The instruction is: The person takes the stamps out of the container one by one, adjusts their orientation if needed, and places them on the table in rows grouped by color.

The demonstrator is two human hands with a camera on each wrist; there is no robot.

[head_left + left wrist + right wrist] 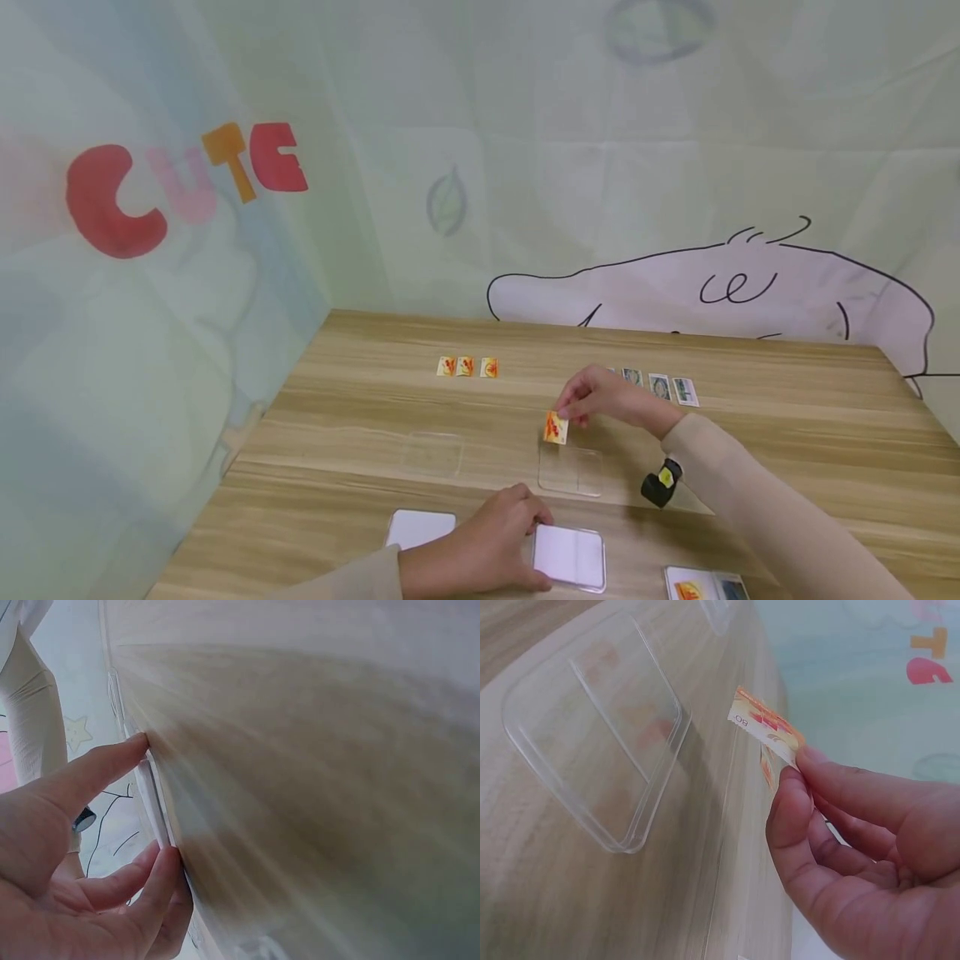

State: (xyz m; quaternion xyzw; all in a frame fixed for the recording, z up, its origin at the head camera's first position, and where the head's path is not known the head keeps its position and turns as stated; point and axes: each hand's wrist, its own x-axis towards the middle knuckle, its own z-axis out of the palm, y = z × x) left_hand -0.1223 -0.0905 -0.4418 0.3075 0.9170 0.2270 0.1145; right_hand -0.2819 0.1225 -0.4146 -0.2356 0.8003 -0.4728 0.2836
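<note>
My right hand (603, 396) pinches an orange and white postage stamp (761, 724) by one corner between thumb and forefinger. The stamp is held up, tilted, over the far edge of a clear plastic lid (570, 492). Its perforated edge and the number 80 show in the right wrist view. Lower down, my left hand (483, 537) holds the left side of a shallow clear case (568, 557) with a white insert, thumb at the near end and fingers at the far end. The left wrist view shows those fingertips (169, 859) on the case's thin edge.
Three orange stamps (465, 367) lie in a row at the back. Several bluish stamps (660, 387) lie behind my right forearm. Another white-lined case (422, 527) sits left, a second clear lid (432, 454) beyond it. A case with stamps inside (705, 583) stands at front right.
</note>
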